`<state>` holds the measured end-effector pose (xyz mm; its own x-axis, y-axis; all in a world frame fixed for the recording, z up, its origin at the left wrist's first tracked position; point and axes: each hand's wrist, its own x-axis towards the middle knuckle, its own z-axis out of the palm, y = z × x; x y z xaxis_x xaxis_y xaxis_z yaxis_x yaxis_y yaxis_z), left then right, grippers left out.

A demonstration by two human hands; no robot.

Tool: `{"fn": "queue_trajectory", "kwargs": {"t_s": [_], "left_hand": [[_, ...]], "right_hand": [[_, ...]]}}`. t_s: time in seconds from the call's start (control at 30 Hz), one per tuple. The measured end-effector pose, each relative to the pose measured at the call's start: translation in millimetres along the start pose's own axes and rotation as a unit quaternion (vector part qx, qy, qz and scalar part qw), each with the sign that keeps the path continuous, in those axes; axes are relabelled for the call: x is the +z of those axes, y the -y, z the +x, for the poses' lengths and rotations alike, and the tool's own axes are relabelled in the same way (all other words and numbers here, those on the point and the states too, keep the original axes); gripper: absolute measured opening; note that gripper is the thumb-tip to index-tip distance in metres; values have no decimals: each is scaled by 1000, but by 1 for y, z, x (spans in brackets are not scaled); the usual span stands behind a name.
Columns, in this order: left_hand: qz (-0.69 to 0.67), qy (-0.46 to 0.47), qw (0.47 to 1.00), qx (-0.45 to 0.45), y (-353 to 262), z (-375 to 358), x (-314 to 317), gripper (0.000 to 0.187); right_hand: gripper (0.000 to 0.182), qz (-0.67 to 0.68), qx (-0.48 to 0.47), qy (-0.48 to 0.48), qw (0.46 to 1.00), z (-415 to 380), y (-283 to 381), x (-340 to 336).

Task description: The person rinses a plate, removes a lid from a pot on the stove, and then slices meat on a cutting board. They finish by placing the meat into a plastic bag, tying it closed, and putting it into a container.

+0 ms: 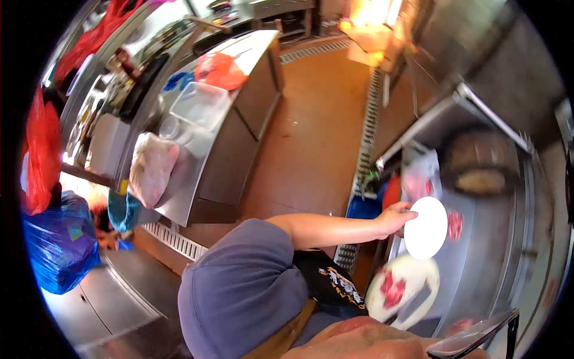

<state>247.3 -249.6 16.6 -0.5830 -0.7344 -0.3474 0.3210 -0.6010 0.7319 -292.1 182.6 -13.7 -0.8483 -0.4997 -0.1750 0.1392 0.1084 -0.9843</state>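
Note:
My left hand (393, 220) reaches over the counter, its fingers closed on the edge of a white round plate (426, 228). Partly behind the plate is some red meat (455, 226). Below it, a round pale cutting board (375, 294) carries pieces of red meat (392, 289) and a knife with a wide blade (414, 304). A clear plastic bag (420, 173) with something pink in it lies above the plate. I cannot make out my right hand; a blurred pinkish shape shows near the glasses at the lower right.
A large round dark vessel (480, 163) stands on the metal counter (478, 251). Across the brown floor (308, 131) is a steel worktable (230, 161) with a clear plastic tub (199, 106), a red bag (220, 70) and a whitish bag (153, 169). Shelves and hanging bags line the left.

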Motion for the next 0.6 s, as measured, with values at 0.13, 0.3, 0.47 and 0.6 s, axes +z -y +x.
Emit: {"fn": "queue_trajectory", "kwargs": {"t_s": [0.13,0.3,0.47,0.6], "left_hand": [[-10,-105,991,82,-96,37,-108,36],[-75,-207,967,128,-203,75,-226,33],[-116,-309,917,222,-278,133,-341,35],[-165,-375,867,284,-366,149,-382,32]], "right_hand": [[26,-16,155,217,964,-88,-20,306],[33,-133,284,409,857,-127,-48,550],[22,-257,201,504,800,-51,-130,750],[13,-298,45,574,761,35,-168,949]]}}
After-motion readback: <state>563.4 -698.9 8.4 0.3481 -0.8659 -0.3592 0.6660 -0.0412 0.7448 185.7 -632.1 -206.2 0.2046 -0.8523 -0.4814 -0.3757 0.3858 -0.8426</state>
